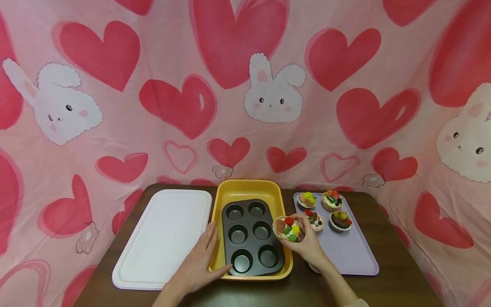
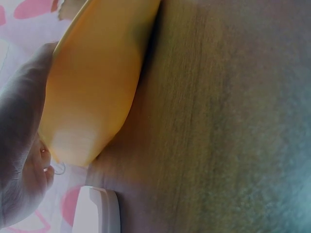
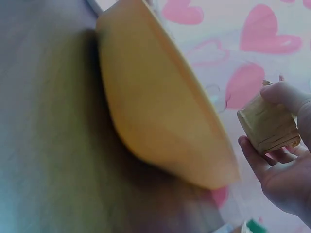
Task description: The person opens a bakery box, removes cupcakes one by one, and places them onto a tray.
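Note:
My right hand [image 1: 307, 243] pinches a tart [image 1: 286, 229] between thumb and fingers, above the right rim of a yellow tray [image 1: 220, 187]. Its top carries red, brown, yellow and green pieces; the right wrist view shows its tan crust [image 3: 269, 124] from the side. Inside the yellow tray lies a dark six-cup muffin tin [image 1: 247, 238], its cups bare. My left hand [image 1: 197, 260] rests at the tray's left rim with fingers extended, thumb reaching across the near left corner toward the tin. In the left wrist view that hand [image 2: 24, 131] lies along the rim.
To the right, a lilac tray [image 1: 350, 256] bears several decorated tarts and cupcakes, among them a chocolate one [image 1: 339, 221]; my right hand partly covers another. On the left lies a white board [image 1: 165, 238] with a raised rim. The brown table [image 1: 399, 264] meets a pink heart-patterned cloth [image 1: 230, 123] behind.

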{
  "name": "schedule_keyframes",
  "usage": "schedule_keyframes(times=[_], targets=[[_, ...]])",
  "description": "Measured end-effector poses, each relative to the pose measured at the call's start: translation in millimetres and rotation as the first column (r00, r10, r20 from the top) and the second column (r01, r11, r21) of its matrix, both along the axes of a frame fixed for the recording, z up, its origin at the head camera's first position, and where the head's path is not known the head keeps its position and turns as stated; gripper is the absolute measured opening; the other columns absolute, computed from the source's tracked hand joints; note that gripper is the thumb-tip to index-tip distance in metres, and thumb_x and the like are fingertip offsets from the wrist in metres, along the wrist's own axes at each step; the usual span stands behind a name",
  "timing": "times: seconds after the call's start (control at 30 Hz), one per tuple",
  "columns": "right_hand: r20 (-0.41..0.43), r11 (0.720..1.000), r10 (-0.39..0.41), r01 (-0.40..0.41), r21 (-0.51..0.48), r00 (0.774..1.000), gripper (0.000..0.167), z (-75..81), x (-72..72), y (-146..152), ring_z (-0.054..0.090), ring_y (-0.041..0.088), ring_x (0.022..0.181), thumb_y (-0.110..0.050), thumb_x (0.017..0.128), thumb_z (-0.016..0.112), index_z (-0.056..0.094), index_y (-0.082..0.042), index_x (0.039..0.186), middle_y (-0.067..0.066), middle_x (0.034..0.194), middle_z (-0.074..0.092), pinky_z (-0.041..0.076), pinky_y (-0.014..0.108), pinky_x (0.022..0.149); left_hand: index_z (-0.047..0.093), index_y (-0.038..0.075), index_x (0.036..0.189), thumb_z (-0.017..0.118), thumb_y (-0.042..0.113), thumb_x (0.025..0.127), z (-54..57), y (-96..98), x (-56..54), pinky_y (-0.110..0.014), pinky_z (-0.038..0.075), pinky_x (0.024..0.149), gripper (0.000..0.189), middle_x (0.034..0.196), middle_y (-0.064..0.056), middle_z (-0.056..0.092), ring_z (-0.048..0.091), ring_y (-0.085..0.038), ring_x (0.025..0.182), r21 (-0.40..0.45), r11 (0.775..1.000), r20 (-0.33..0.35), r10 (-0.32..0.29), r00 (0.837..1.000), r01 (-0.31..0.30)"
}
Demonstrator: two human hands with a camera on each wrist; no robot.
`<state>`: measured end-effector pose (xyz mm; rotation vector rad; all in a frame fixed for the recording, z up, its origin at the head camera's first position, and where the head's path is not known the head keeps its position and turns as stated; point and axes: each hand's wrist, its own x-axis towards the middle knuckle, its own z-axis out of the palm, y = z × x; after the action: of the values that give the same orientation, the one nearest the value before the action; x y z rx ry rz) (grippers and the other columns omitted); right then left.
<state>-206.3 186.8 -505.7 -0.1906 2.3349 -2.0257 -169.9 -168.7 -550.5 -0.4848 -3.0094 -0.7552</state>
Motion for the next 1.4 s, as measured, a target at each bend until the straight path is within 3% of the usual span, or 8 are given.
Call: schedule_keyframes(times=[0.5,0.7,0.8,1.0,1.17,1.23,1.3,1.4], targets=[[-0.036,0.979,-0.188,0.19,0.072,0.982,0.078,-29.2,38.9,59,0.058,-0.018,0.11,0.015,0.082,0.084,0.036,0.009,0.143,-0.025,0.118,0.062,0.053,0.005,0.088,0.028,0.008,0.175,0.066,0.082,0.091,-0.5,-2.1,0.1,-0.055,0.034,0.135,0.118,0.188,-0.007,0.012,0.025,-0.033,0.172,-0.014,1.0,0.013,-0.01,1.0,0.01],[-0.119,0.953,-0.264,0.278,0.124,0.957,0.076,-41.9,45.5,84,0.057,-0.02,0.105,0.016,0.082,0.083,0.035,0.014,0.141,-0.038,0.108,0.06,0.052,0.003,0.083,0.029,0.007,0.174,0.065,0.082,0.092,-0.7,-2.4,0.0,-0.056,0.036,0.134,0.117,0.187,-0.009,0.013,0.028,-0.035,0.171,-0.019,1.0,-0.008,-0.013,1.0,0.013],[-0.133,0.911,-0.337,0.359,0.201,0.932,0.077,-47.3,48.7,95,0.056,-0.021,0.1,0.012,0.084,0.086,0.036,0.014,0.143,-0.029,0.108,0.064,0.052,0.004,0.08,0.03,0.005,0.173,0.065,0.081,0.093,-1.3,-1.6,0.5,-0.056,0.037,0.134,0.116,0.187,-0.01,0.015,0.029,-0.036,0.17,-0.023,1.0,-0.022,-0.014,1.0,0.013],[-0.138,0.836,-0.422,0.444,0.322,0.896,0.076,-55.3,54.1,115,0.052,-0.022,0.094,0.007,0.085,0.088,0.037,0.013,0.142,0.027,0.12,0.072,0.051,0.004,0.073,0.029,0.006,0.174,0.064,0.081,0.093,-1.6,-1.1,0.9,-0.056,0.035,0.135,0.116,0.187,-0.009,0.014,0.027,-0.034,0.171,-0.019,1.0,-0.017,-0.015,1.0,0.015],[-0.216,0.782,-0.447,0.496,0.378,0.868,0.075,-59.7,58.2,128,0.045,-0.026,0.097,0.007,0.084,0.089,0.041,0.014,0.141,0.043,0.125,0.068,0.043,-0.004,0.076,0.03,0.007,0.174,0.066,0.081,0.091,-0.7,-1.2,0.8,-0.058,0.038,0.133,0.117,0.187,-0.009,0.017,0.03,-0.034,0.17,-0.014,1.0,-0.028,-0.013,1.0,0.013],[-0.251,0.747,-0.447,0.513,0.422,0.859,0.076,-59.3,58.4,132,0.061,-0.012,0.106,0.005,0.083,0.09,0.043,0.013,0.143,0.043,0.132,0.065,0.046,-0.001,0.09,0.03,0.008,0.174,0.066,0.081,0.091,-0.3,-1.2,0.8,-0.058,0.038,0.133,0.117,0.187,-0.008,0.017,0.03,-0.034,0.17,-0.015,1.0,-0.021,-0.01,1.0,0.01],[-0.264,0.717,-0.44,0.513,0.472,0.858,0.078,-57.4,57.6,134,0.071,0.019,0.126,0.001,0.084,0.091,0.044,0.011,0.145,0.043,0.14,0.061,0.054,0.02,0.113,0.029,0.009,0.174,0.066,0.081,0.091,-0.1,-1.0,0.8,-0.058,0.038,0.133,0.117,0.187,-0.007,0.015,0.028,-0.033,0.171,-0.009,1.0,-0.006,-0.004,1.0,0.004],[-0.244,0.699,-0.426,0.488,0.523,0.871,0.08,-54.8,54.9,137,0.048,0.065,0.145,-0.004,0.086,0.091,0.044,0.009,0.149,0.042,0.151,0.053,0.044,0.068,0.124,0.027,0.011,0.175,0.065,0.082,0.09,0.1,-0.7,0.8,-0.057,0.036,0.134,0.117,0.188,-0.004,0.012,0.026,-0.032,0.172,-0.008,1.0,0.017,0.005,1.0,-0.005]])
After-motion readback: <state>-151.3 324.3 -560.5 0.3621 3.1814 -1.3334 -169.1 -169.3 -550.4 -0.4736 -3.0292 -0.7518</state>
